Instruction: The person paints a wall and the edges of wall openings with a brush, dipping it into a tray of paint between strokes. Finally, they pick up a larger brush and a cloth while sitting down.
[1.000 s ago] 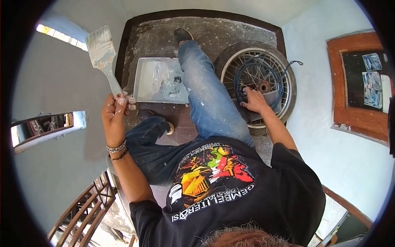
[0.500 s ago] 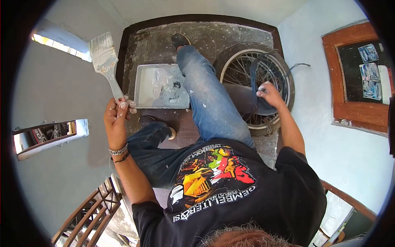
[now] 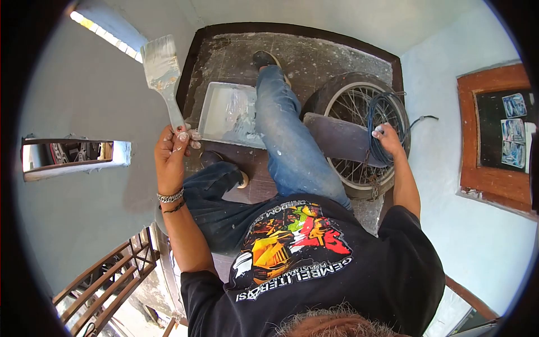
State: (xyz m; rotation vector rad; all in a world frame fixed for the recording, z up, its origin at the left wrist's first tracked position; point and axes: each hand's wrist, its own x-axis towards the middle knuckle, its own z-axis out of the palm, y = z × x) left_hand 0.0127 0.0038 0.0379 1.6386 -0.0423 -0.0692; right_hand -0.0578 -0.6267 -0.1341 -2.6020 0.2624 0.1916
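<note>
My left hand, smeared with white paint, is closed around the handle of a wide paintbrush. The brush stands bristles up in front of the grey wall, its bristles coated in pale paint. To the right, my right hand has its fingers pinched at the near edge of a coiled dark cable, which lies over a spoked wheel with a tyre. Between that hand and my leg, a dark flat board rests across the wheel. A white paint tray with wet paint sits on the floor near my left hand.
My jeans-clad leg stretches between tray and wheel. Pale walls close in the corner around the paint-spotted floor. A wooden-framed panel hangs at right, and a wooden railing stands at lower left.
The view has shifted, so the scene sits further right and lower. The cable loops look more gathered over the wheel, with my right hand lower beside them. My left hand keeps the brush raised.
</note>
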